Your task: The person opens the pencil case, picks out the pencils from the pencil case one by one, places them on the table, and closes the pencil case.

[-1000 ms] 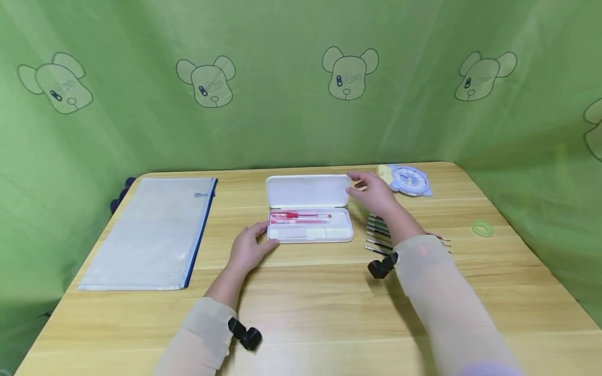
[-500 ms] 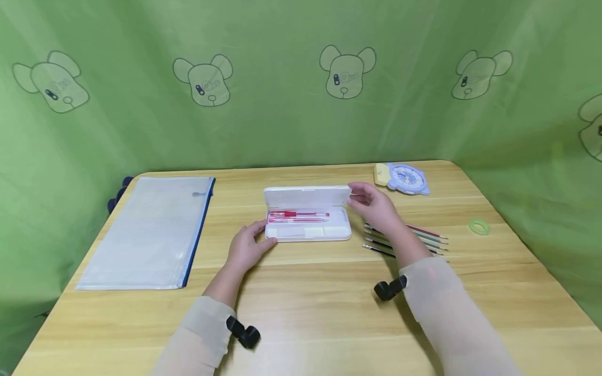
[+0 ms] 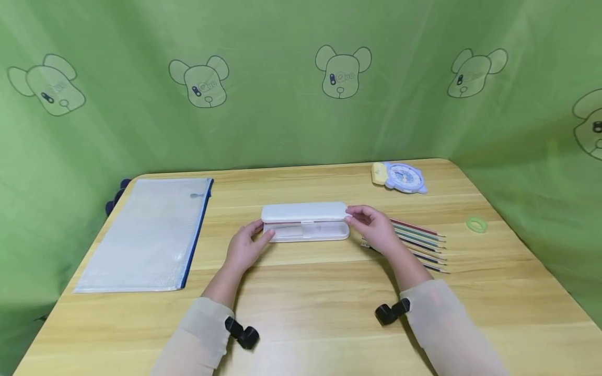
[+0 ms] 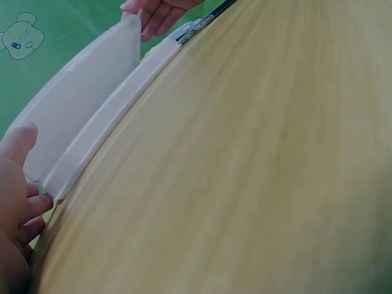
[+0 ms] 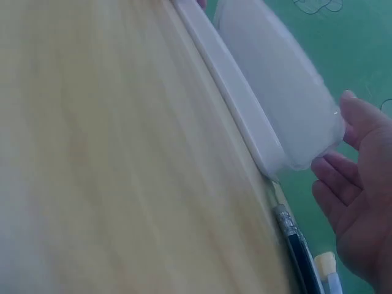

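Note:
A white pencil case (image 3: 305, 232) stands in the middle of the table, its lid (image 3: 303, 211) hinged at the back and tilted partly down over the base. The right hand (image 3: 373, 230) pinches the lid's right end between thumb and fingers, as the right wrist view also shows at the lid (image 5: 282, 92). At the case's left end the left hand (image 3: 244, 245) rests with its fingertips against the base (image 4: 92, 135), thumb raised and apart in the left wrist view. The lid now hides most of the inside.
Several pencils (image 3: 418, 237) lie beside and partly behind the right hand. A blue and yellow clock-like toy (image 3: 402, 177) sits at the back right, and a green ring (image 3: 476, 224) lies further right. On the left lies a translucent zip folder (image 3: 146, 235) with a blue edge.
The right hand has swung the lid forward and down from standing upright, covering the red pens seen inside before. The left hand has stayed at the case's left end.

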Tool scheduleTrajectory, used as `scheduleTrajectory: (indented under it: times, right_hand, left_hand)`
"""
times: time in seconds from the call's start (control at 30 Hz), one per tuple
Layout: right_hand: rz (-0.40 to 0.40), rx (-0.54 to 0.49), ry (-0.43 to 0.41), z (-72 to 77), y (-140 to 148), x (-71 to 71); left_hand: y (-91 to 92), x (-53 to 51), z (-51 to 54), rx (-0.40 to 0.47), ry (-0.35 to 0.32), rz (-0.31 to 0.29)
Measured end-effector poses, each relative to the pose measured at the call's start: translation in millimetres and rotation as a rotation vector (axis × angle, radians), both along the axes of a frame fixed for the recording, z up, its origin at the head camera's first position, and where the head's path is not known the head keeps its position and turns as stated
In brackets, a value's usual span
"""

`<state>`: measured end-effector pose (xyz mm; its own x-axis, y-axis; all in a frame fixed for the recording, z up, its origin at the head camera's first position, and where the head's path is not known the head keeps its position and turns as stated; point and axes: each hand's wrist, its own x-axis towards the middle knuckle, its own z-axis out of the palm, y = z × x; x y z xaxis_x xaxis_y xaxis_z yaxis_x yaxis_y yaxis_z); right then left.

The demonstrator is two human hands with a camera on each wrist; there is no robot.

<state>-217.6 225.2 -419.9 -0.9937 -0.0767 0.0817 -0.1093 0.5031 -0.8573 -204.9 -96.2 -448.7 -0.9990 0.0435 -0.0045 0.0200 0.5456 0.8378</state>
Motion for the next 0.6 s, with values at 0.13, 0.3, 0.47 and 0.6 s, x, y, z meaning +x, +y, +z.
scheduleTrajectory:
  times: [0.13,0.3,0.47,0.6]
  right_hand:
    - [0.006,-0.015,-0.013,-4.3,-0.6,1.7]
    - [0.033,0.017,-0.029,-6.2,-2.0,2.8]
    - [0.049,0.09,-0.064,-5.4,-1.8,4.9]
    - [0.066,0.12,-0.093,-5.6,-0.5,5.3]
  left_hand:
    - [-0.5,0.9,0.2,0.033,-0.004,0.004]
    - [-1.5,1.4,-1.6,0.056,0.019,0.0]
    - [-2.0,1.5,-2.8,0.055,0.041,-0.004]
    - [-1.6,1.0,-3.2,0.035,0.048,0.0]
